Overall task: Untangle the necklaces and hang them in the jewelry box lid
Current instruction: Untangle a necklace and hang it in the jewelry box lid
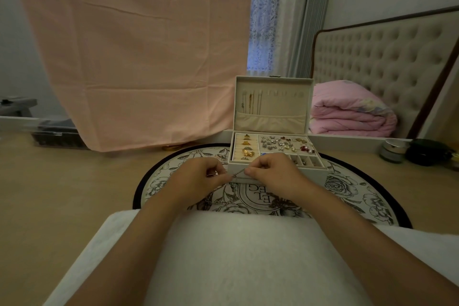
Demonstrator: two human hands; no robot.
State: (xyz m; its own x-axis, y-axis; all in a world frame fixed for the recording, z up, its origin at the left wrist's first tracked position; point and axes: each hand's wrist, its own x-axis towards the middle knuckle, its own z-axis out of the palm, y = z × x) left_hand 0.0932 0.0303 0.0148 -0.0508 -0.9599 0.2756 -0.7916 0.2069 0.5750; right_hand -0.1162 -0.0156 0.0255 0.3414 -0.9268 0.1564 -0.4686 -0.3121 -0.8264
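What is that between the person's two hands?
In the head view, a thin silver necklace chain spans the gap, pinched by the left hand and the right hand, in front of the jewelry box.

We see a pale wooden floor (62, 181) carrying a round mat (367, 196) with a black rim and a grey rose print. On the mat stands the open jewelry box (318, 174), and tangled necklace chains (218, 202) lie nearer us. Off the mat, a clear plastic storage box (58, 135) sits at far left. A silver-lidded jar (393, 150) and a dark jar (427, 151) stand side by side at right.
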